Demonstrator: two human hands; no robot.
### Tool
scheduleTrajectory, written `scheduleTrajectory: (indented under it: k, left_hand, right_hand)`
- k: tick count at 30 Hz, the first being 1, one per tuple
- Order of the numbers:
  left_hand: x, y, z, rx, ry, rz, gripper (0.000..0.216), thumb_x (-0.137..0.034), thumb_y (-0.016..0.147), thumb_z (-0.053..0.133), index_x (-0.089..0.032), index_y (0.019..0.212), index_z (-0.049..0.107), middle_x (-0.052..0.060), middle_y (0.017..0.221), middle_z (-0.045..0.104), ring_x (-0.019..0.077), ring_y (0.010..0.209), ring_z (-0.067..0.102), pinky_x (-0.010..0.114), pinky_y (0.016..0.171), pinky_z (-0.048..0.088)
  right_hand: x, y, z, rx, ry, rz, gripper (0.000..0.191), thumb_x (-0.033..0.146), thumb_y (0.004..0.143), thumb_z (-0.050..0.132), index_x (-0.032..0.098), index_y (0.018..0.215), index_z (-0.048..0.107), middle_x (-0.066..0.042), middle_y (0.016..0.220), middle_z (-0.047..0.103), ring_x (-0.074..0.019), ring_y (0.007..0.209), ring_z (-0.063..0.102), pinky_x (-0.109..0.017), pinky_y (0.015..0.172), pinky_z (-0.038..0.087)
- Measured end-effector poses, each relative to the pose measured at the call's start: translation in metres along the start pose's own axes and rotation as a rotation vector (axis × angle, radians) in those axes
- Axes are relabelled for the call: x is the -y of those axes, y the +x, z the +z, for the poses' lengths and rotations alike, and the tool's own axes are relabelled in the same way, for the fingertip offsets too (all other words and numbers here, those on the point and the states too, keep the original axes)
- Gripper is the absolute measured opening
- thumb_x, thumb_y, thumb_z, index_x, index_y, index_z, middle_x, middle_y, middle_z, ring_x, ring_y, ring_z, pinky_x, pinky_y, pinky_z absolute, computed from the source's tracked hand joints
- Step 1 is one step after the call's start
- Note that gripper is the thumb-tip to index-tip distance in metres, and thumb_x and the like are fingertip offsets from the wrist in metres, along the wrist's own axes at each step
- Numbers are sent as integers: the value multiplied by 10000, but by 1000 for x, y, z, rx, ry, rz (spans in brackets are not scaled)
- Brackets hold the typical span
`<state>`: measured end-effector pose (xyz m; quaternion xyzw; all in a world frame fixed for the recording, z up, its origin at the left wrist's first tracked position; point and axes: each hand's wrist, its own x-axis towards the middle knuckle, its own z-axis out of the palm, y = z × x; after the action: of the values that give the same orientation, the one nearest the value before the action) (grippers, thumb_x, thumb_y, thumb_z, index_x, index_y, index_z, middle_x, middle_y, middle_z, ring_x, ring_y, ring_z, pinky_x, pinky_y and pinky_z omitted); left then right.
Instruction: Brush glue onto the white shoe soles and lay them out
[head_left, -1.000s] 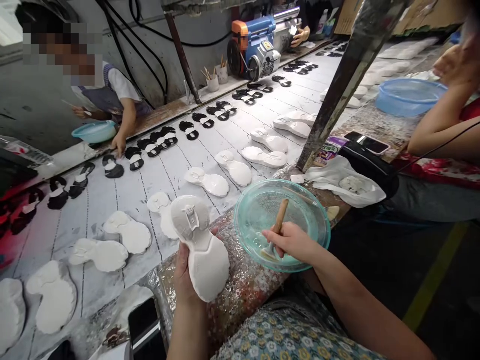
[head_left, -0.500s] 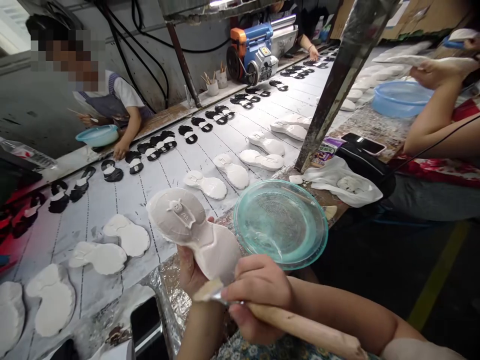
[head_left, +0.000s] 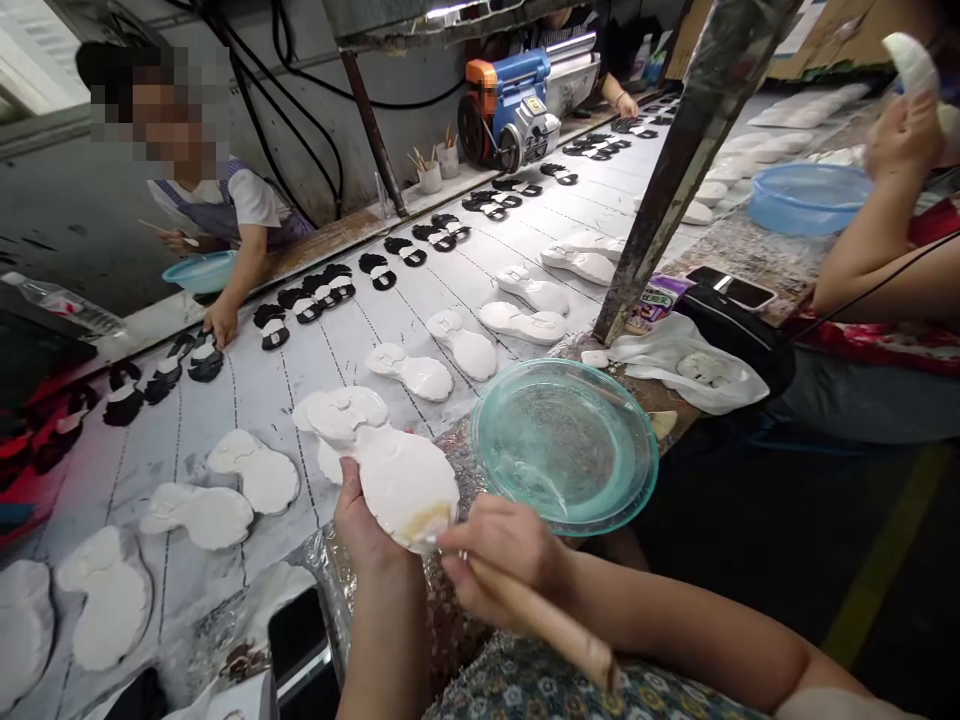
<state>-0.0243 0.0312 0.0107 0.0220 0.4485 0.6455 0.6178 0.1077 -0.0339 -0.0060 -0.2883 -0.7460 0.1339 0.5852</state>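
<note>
My left hand [head_left: 369, 520] is shut around a white shoe sole [head_left: 386, 460], holding it tilted above the edge of a moving-belt table. My right hand [head_left: 502, 555] grips a wooden-handled flat brush [head_left: 544, 625], its tip pressed on the sole's near end. A yellowish wet patch [head_left: 424, 520] of glue-like liquid lies there. To the right of my hands sits a shallow green-tinted glass dish [head_left: 480, 440], with a thin film of liquid inside.
Rows of white soles [head_left: 465, 345] and black-and-white pieces [head_left: 379, 270] lie on the long white belt. A co-worker's hand [head_left: 221, 322] rests at its far side by a blue bowl [head_left: 202, 272]. A dark metal post [head_left: 690, 170] rises behind the dish; a phone [head_left: 300, 640] lies near me.
The sole has swung from a raised, tilted pose to lower and flatter in my left hand. My right hand has moved from the dish to the sole, and the brush now touches it, leaving a yellowish patch.
</note>
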Motion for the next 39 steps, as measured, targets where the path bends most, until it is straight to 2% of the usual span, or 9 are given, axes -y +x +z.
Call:
scheduleTrajectory:
  k: [3,7,11,16,20,24,28,32,39]
  left_hand:
    - [-4,1,-4,25,0,8,540,-482,913,394,-118,1263,585,143,935,744,289,814,699,456,799,539]
    - [-9,-7,-7,118,-33,-30,538,-474,909,414,-102,1255,590,163,1008,736,292,848,705,400,727,567]
    - [-15,-21,-6,217,49,-181,592,-529,891,417,-67,1193,632,180,950,737,314,779,705,432,666,578]
    - [-12,-37,-1,271,86,-146,452,-483,857,533,-127,1084,695,146,932,738,301,853,702,425,776,566]
    - [-6,-42,-5,360,133,31,340,-393,823,610,-169,1064,696,134,978,737,314,927,693,446,836,546]
    - [1,-41,-18,421,179,61,330,-391,807,635,-194,1063,705,110,982,741,313,964,685,441,854,543]
    - [5,-38,-21,441,161,139,346,-361,821,628,-229,1136,680,102,1019,737,288,916,692,427,827,545]
    - [-3,-33,-6,306,127,-6,479,-471,861,528,-162,1215,625,170,1013,726,299,787,693,425,682,555]
    - [-14,-19,17,38,10,-69,556,-439,931,370,-64,1314,516,152,886,738,270,789,698,413,814,525]
  right_hand:
    - [4,-2,-1,25,167,21,116,162,862,508,156,889,621,-23,665,689,-104,485,526,-226,505,479]
    - [-11,3,-18,86,305,574,162,248,885,561,172,770,646,11,613,664,-97,519,592,-196,521,490]
    - [-25,8,-36,-66,285,745,222,289,943,497,158,815,623,23,545,617,-100,505,587,-193,504,485]
    - [-15,12,-43,141,431,611,200,303,893,581,147,805,672,8,592,639,-97,497,577,-194,474,473]
    - [-13,24,-45,-85,397,662,212,284,939,529,155,819,647,29,550,611,-91,498,576,-188,494,483]
    - [-14,39,-43,48,419,449,170,235,904,561,153,811,676,11,604,630,-90,523,574,-196,500,469]
    - [-28,42,-43,-107,299,602,205,292,901,570,161,759,641,36,521,587,-96,479,552,-205,479,461]
    - [-21,29,-42,-194,284,590,161,253,909,532,173,822,640,42,537,564,-99,488,537,-223,507,473]
    - [5,12,-18,-51,72,38,338,94,792,548,128,1125,601,-60,729,690,-158,607,605,-300,595,540]
